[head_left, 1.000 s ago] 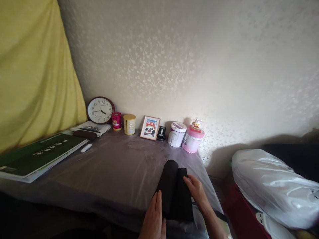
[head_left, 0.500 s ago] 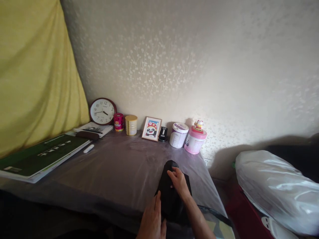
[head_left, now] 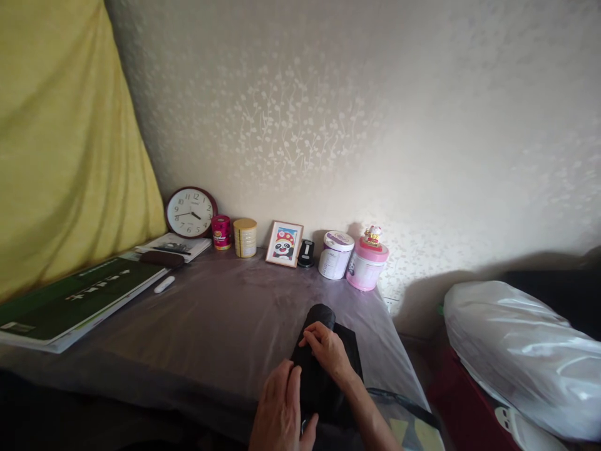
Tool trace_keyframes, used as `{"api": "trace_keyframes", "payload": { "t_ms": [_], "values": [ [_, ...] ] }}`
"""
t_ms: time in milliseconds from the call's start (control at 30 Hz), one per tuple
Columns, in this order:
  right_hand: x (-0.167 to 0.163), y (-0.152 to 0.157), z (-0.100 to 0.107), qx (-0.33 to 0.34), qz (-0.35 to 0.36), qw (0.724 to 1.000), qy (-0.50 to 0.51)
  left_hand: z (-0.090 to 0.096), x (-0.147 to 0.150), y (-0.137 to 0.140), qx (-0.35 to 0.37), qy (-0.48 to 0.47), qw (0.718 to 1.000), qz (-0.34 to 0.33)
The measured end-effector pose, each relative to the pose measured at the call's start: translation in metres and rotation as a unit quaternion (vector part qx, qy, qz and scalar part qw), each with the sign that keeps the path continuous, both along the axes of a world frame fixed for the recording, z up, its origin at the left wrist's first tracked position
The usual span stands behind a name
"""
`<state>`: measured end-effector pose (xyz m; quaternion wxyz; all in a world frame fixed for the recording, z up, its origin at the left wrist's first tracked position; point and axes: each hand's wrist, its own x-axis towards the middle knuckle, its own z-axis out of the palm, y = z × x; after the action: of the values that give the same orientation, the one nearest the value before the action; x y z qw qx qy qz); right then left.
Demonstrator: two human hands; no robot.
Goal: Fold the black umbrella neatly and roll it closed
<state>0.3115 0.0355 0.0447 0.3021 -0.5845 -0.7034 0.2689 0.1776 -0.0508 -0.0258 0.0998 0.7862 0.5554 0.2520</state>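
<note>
A long black bundle (head_left: pixel 308 366) with a rounded far end lies near the table's front right. It looks like soft cloth, but its exact kind cannot be told. A flat black piece (head_left: pixel 350 347) shows along its right side. My left hand (head_left: pixel 280 401) rests against the bundle's near left side, fingers stretched out and thumb apart. Over the upper part of the bundle is my right hand (head_left: pixel 326 352), its fingers curled and pressed together on the black material. What lies under those fingertips is hidden.
Along the wall stand a clock (head_left: pixel 191 213), a pink can (head_left: pixel 221 233), a yellow-lidded can (head_left: pixel 245 238), a panda picture frame (head_left: pixel 284 244) and two tubs (head_left: pixel 336 255). A green book (head_left: pixel 79 300) lies left. A plastic-wrapped bundle (head_left: pixel 521 351) sits right of the table.
My right hand has shifted left across the black bundle, its fingers more curled. My left hand has moved slightly left, with its thumb further apart from its fingers.
</note>
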Motion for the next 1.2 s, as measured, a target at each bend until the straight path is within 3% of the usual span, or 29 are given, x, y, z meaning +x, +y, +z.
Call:
{"api": "trace_keyframes", "payload": {
  "t_ms": [100, 233, 433, 533, 733, 1000, 1200],
  "values": [
    [-0.001, -0.003, 0.0, 0.02, 0.02, 1.0, -0.01, 0.011, 0.006, 0.004, -0.018, 0.007, 0.998, -0.06],
    [0.004, -0.012, -0.002, 0.036, 0.048, 0.998, 0.015, 0.007, 0.013, 0.009, -0.067, -0.011, 0.994, -0.087],
    [0.018, -0.03, -0.009, 0.173, 0.125, 0.976, -0.043, 0.0, 0.015, 0.008, -0.129, -0.043, 0.987, -0.083],
    [0.023, -0.021, -0.019, 0.207, 0.157, 0.962, -0.088, 0.001, 0.016, 0.009, -0.148, -0.059, 0.984, -0.083],
    [0.029, 0.025, -0.027, 0.192, 0.147, 0.962, -0.126, 0.007, 0.014, 0.014, -0.206, -0.046, 0.973, -0.089],
    [0.038, 0.068, -0.029, 0.194, 0.064, 0.969, -0.137, 0.015, 0.01, 0.009, -0.185, -0.078, 0.974, -0.104],
    [0.082, 0.044, -0.031, 0.166, -0.137, 0.975, -0.055, 0.015, 0.009, 0.005, -0.18, -0.125, 0.97, -0.107]
  ]
}}
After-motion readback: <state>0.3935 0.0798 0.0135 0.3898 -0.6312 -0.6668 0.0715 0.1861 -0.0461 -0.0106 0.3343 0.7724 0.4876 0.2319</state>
